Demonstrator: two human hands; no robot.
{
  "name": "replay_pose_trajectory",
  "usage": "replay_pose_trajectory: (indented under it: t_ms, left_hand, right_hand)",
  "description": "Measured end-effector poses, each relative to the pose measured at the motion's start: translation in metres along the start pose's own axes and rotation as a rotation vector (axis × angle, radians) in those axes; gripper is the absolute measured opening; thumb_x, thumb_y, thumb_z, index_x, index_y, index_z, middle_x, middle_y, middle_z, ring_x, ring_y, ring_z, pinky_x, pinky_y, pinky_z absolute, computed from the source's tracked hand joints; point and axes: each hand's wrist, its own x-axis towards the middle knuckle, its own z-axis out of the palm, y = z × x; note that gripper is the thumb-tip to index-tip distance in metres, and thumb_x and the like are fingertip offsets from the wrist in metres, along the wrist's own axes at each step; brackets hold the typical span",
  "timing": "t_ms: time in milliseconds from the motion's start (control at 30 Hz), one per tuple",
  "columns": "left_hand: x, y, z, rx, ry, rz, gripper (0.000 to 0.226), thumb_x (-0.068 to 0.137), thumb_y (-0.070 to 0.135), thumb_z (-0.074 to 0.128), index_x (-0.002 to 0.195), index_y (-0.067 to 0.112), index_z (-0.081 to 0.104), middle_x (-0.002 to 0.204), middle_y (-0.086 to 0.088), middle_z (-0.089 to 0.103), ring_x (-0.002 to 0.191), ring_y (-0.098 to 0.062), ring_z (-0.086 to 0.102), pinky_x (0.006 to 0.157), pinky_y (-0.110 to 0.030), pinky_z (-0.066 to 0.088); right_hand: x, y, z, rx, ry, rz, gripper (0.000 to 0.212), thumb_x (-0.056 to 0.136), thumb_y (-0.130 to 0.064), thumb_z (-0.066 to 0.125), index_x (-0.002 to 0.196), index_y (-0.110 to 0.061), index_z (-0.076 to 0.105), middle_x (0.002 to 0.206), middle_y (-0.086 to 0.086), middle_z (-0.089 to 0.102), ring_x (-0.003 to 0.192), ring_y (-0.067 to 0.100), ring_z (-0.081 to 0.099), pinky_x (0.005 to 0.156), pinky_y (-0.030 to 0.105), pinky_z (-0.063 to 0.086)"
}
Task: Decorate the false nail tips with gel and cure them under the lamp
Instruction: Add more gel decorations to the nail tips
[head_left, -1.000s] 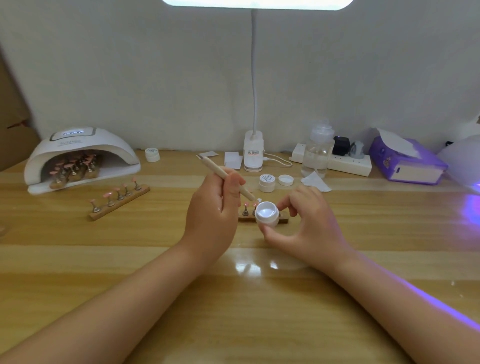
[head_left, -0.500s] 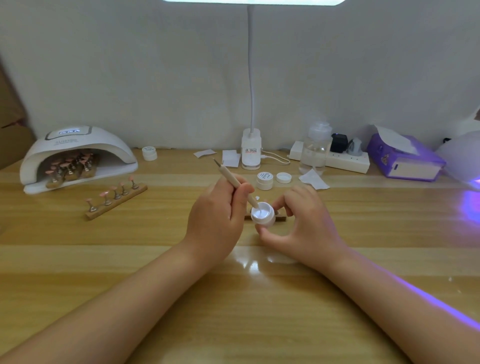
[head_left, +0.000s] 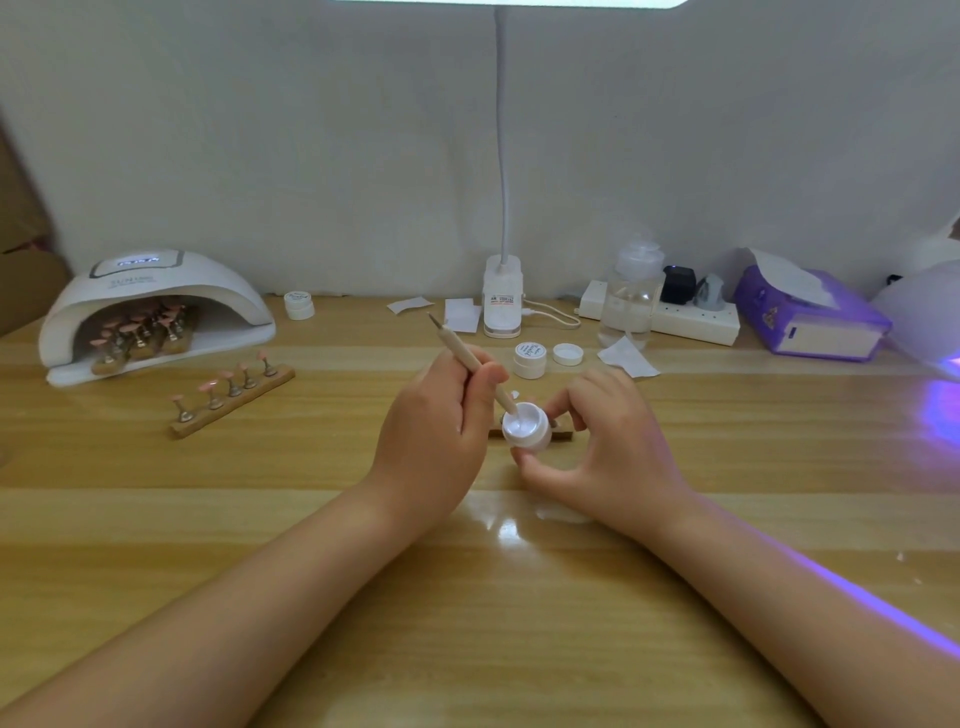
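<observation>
Dipped now, stick (head_left: 470, 364) tip down in the gel pot (head_left: 525, 426), was above the rim a sec ago. Left hand (head_left: 434, 436) pinching the stick, right hand (head_left: 608, 447) pinching the pot w/ thumb + fingers. Nail strip (head_left: 231, 397) well left of pot, curing lamp (head_left: 150, 312) further left.

Wooden table (head_left: 156, 530), glossy, pale banded grain. Far left: white curing lamp (head_left: 156, 306). Just in front: wooden nail-tip stand (head_left: 234, 400), angled. Along the back edge: small white jar (head_left: 299, 304), paper squares (head_left: 462, 315), desk-lamp base (head_left: 502, 304), clear bottle (head_left: 631, 301), power strip (head_left: 693, 323), purple tissue box (head_left: 810, 322). Nearer centre: lidded jar (head_left: 530, 359), loose lid (head_left: 568, 354).
</observation>
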Motion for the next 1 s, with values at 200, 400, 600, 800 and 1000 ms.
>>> replay_pose_trajectory:
  t_ms: [200,400,600,800,1000]
  left_hand:
    - [0.001,0.002,-0.002,-0.065,0.001,-0.064,0.021,0.099,0.025,0.042,0.083,0.037,0.050,0.060,0.012,0.052,0.062,-0.009,0.057,0.053,-0.014,0.042]
    - [0.000,0.004,-0.001,-0.053,-0.019,-0.057,0.016,0.094,0.033,0.040,0.082,0.039,0.049,0.060,0.016,0.052,0.060,-0.003,0.054,0.053,-0.013,0.039]
    - [0.001,0.006,-0.002,-0.094,0.029,-0.071,0.019,0.097,0.027,0.044,0.082,0.037,0.050,0.058,0.019,0.055,0.062,-0.004,0.058,0.055,-0.009,0.041]
    - [0.006,0.013,-0.004,-0.253,0.138,-0.196,0.024,0.101,0.028,0.042,0.080,0.028,0.055,0.058,0.013,0.057,0.053,-0.002,0.052,0.051,-0.017,0.042]
    - [0.014,0.013,-0.005,-0.463,0.226,-0.443,0.029,0.102,0.027,0.040,0.081,0.015,0.056,0.049,0.010,0.056,0.047,0.000,0.049,0.048,-0.014,0.041]
  right_hand:
    - [0.000,0.000,0.000,-0.008,-0.006,0.002,0.029,0.059,-0.025,0.082,0.073,-0.014,0.057,0.070,-0.009,0.042,0.071,0.014,0.040,0.067,0.026,0.034]
    - [0.000,0.000,0.000,-0.014,-0.003,-0.006,0.030,0.059,-0.024,0.082,0.073,-0.014,0.057,0.070,-0.013,0.040,0.071,0.012,0.039,0.068,0.025,0.031]
    - [0.000,0.000,-0.001,-0.019,0.007,-0.016,0.030,0.059,-0.024,0.082,0.072,-0.015,0.057,0.070,-0.017,0.035,0.070,0.011,0.037,0.068,0.022,0.028]
    - [0.001,0.001,0.000,-0.008,0.006,-0.016,0.029,0.060,-0.026,0.082,0.073,-0.016,0.057,0.071,-0.023,0.031,0.071,0.010,0.037,0.069,0.022,0.027]
    - [0.000,0.000,0.000,0.001,0.014,-0.004,0.029,0.060,-0.026,0.083,0.073,-0.016,0.058,0.070,-0.016,0.036,0.071,0.010,0.037,0.069,0.024,0.029]
